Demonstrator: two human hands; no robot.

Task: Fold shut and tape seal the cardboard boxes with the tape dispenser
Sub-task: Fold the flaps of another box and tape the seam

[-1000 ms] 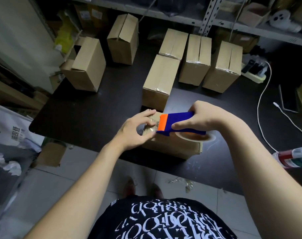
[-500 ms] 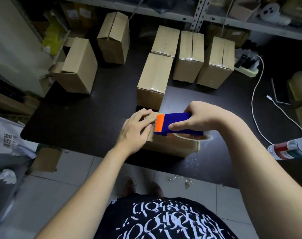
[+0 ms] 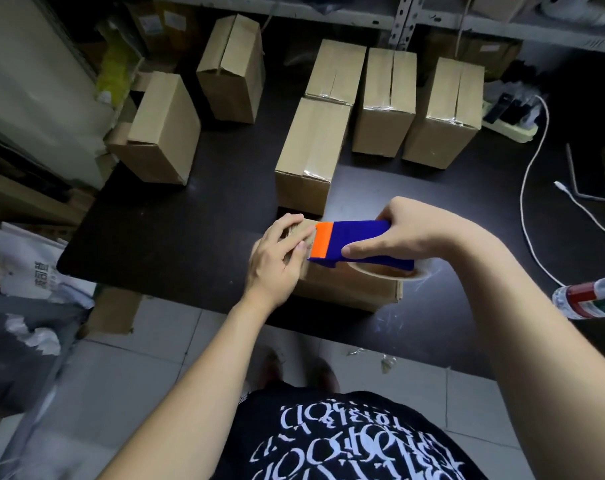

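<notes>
Stockroom packing bench: taped cardboard boxes (image 3: 386,105), slotted metal shelving (image 3: 403,19), dark table (image 3: 176,230).

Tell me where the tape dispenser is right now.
In the head view the tape dispenser is at centre frame. The right hand grips it over the nearest cardboard box at the table's front edge, its orange end beside the left hand.

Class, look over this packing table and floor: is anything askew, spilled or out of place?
A plastic bottle lies on its side at the table's right edge. Crumpled scraps litter the floor. Two left boxes sit askew, unlike the neat back row.
</notes>
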